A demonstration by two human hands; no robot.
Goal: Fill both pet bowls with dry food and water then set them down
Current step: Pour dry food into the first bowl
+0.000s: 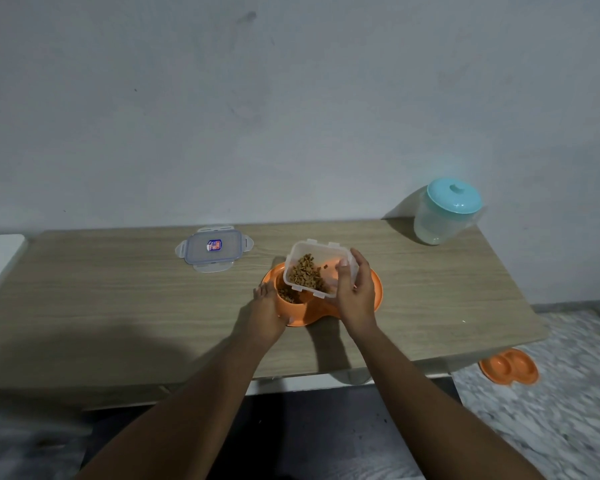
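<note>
Gripping the clear plastic tub (326, 250), my right hand (355, 292) pours kibble (303, 275) into the orange double bowl (376, 289) my left hand (267, 306) holds; watering and the orange floor bowl (509, 366) remain.

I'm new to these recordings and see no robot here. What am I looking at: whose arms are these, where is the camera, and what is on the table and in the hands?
There is no machine. A person works with bare hands, and the single picture comes from a camera worn on their head, looking forward and down, so the arms reaching in are their own. The left hand holds the left rim of an orange double bowl on the table. The right hand has its grip on a clear tub, tilted so that kibble spills into the bowl's left well. The tub's lid lies flat farther back on the left. A teal-topped jug stands at the table's far right corner. A second bowl sits on the floor to the right.
</note>
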